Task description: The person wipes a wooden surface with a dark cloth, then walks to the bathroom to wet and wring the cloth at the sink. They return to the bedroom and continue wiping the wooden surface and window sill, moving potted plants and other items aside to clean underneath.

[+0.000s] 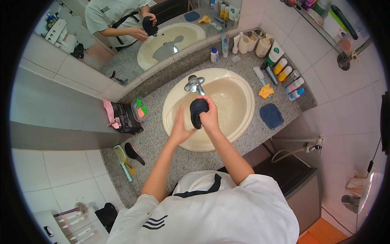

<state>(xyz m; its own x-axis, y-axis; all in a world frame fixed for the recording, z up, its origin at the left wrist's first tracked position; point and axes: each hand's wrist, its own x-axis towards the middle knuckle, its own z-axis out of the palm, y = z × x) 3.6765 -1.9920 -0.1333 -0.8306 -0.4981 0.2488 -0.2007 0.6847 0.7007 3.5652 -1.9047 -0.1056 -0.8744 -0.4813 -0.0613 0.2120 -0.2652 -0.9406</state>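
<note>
My right hand (210, 117) grips a black, rounded, soft-looking item (197, 108) above the oval cream washbasin (247, 120). I cannot tell exactly what the item is. Just left of it, my left hand (181, 129) holds nothing, its fingers extended and apart from the thumb. The chrome faucet (192, 84) stands behind the item, and its spout partly shows above my right fingers. Wetness or a little water glints on the basin's bottom. In the mirror (128, 55), the same hands and black item appear reflected.
Right of the basin lie a folded dark blue cloth (271, 116), a yellow cloth (266, 91) and several bottles (285, 73). A toothpaste tube (225, 45) stands behind. On the left are a black-and-pink bag (123, 117), a clear container (140, 109) and hairbrushes (134, 153).
</note>
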